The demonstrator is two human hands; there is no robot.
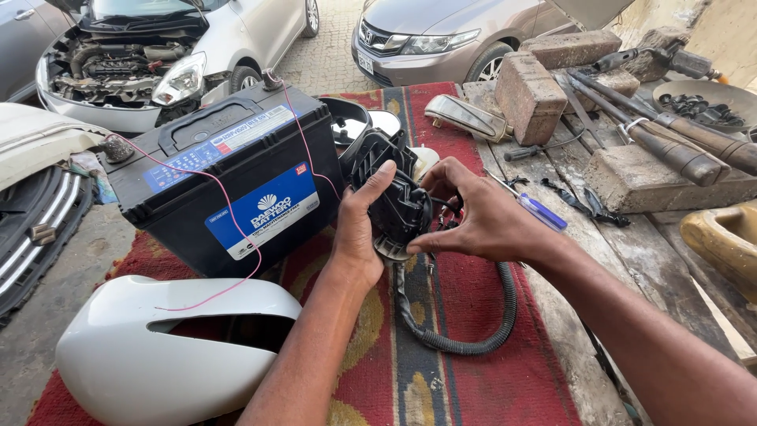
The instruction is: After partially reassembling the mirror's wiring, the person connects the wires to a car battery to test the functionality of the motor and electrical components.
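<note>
Over the middle of the red striped rug (pixel 473 347), the black plastic mirror housing (pixel 398 201) is held up off the cloth, standing roughly upright with its long axis vertical and its open side turned toward the right hand. The left hand (pixel 359 229) grips its left side, thumb raised along the edge. The right hand (pixel 473 217) curls in from the right, fingertips pinching at the part's lower edge. A ribbed black cable (pixel 473 339) loops beneath. A car battery (pixel 225 177) stands just beside, left.
</note>
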